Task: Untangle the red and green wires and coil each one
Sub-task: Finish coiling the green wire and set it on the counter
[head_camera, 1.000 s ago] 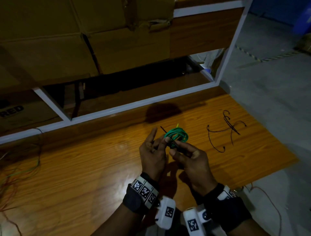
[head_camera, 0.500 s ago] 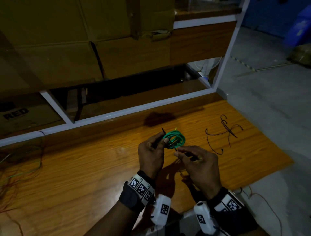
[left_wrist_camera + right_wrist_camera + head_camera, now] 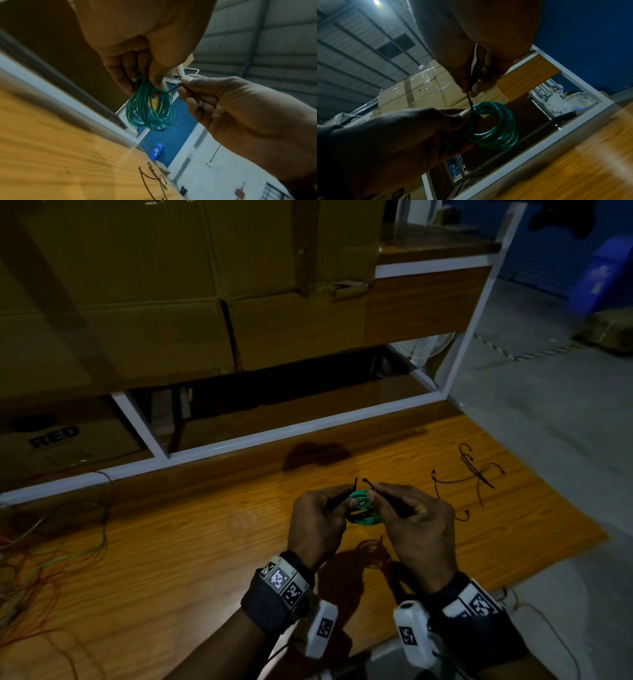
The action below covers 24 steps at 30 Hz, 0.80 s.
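The green wire [image 3: 363,510] is wound into a small coil held above the wooden table [image 3: 191,542]. My left hand [image 3: 345,502] pinches the top of the green coil [image 3: 150,108] between thumb and fingers. A thin black tie [image 3: 172,90] runs round the coil's top. My right hand [image 3: 376,492] pinches one end of this black tie [image 3: 469,100] just above the green coil [image 3: 498,129]. Two short black ends [image 3: 356,483] stick up between the hands. Loose red and green wires [image 3: 37,570] lie tangled at the table's far left.
Several spare black ties [image 3: 474,474] lie on the table to the right of my hands. A white shelf frame [image 3: 274,433] with cardboard boxes [image 3: 171,285] stands behind the table. A red wire [image 3: 548,628] trails on the grey floor at right.
My right hand came up from below the coil to its top and now pinches the black tie's end. Both hands and the coil sit slightly higher and closer together.
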Available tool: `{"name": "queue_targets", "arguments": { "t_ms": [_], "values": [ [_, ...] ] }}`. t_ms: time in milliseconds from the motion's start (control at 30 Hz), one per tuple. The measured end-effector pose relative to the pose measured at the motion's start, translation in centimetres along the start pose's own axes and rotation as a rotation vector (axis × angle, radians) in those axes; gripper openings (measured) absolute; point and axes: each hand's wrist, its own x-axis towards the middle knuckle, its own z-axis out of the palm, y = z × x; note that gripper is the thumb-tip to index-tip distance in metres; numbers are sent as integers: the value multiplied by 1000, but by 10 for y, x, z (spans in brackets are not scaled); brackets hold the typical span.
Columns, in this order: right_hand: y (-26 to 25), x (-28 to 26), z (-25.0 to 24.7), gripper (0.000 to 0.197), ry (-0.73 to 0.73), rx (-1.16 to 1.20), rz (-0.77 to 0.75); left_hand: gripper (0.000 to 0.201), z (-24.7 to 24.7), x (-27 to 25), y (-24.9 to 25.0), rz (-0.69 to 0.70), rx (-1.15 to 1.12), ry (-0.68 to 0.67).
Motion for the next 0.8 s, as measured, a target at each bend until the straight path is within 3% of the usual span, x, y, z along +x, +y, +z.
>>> {"name": "queue_targets", "arguments": {
  "t_ms": [167, 800],
  "values": [
    [-8, 4, 11, 17, 4, -56, -12, 26, -17, -6, 8, 41, 42, -62],
    [-26, -4, 22, 24, -152, -194, 37, 37, -48, -16, 13, 204, 291, -64]
  ]
}}
